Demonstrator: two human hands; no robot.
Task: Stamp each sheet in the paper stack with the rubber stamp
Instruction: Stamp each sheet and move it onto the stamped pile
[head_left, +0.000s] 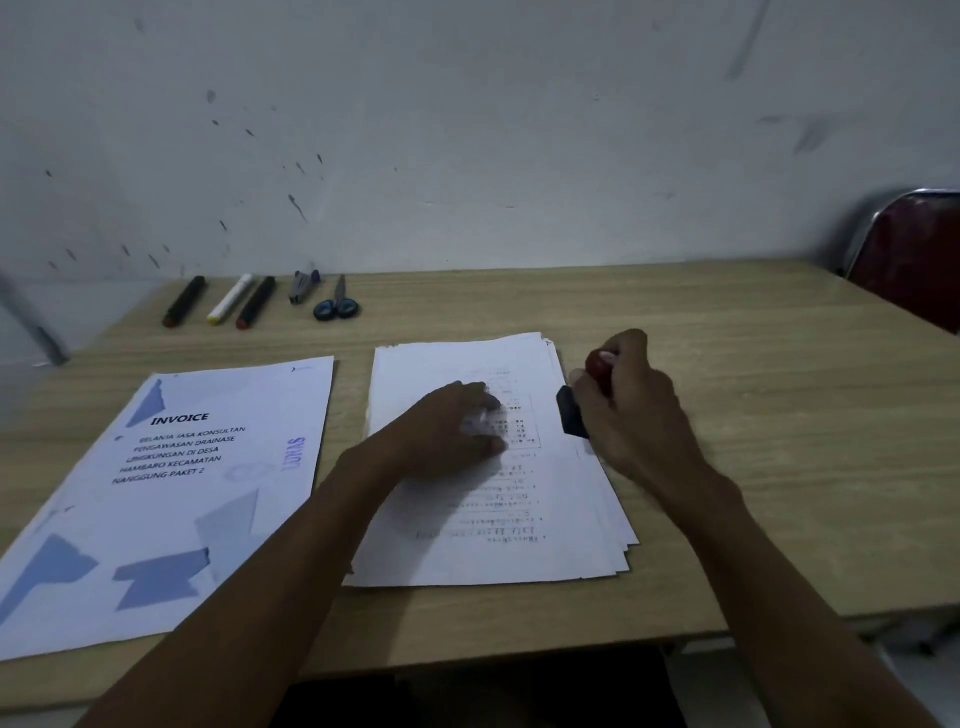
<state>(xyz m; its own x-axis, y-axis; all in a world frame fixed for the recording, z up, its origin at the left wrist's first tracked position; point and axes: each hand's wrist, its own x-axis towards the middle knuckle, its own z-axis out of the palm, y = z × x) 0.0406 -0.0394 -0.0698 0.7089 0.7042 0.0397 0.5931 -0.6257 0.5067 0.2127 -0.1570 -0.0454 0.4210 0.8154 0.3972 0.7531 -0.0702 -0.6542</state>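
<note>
A stack of white printed sheets lies in the middle of the wooden table. My left hand rests flat on the top sheet, fingers spread over the printed text. My right hand grips the rubber stamp by its red handle; the stamp's black base hangs at the stack's right edge, tilted. Left of the stack lies a sheet headed INVOICE, which bears a purple LUNAS stamp mark near its right side.
Along the back of the table lie three markers, a small stapler and blue-handled scissors. A dark red chair stands at the table's far right corner. A marked white wall rises behind.
</note>
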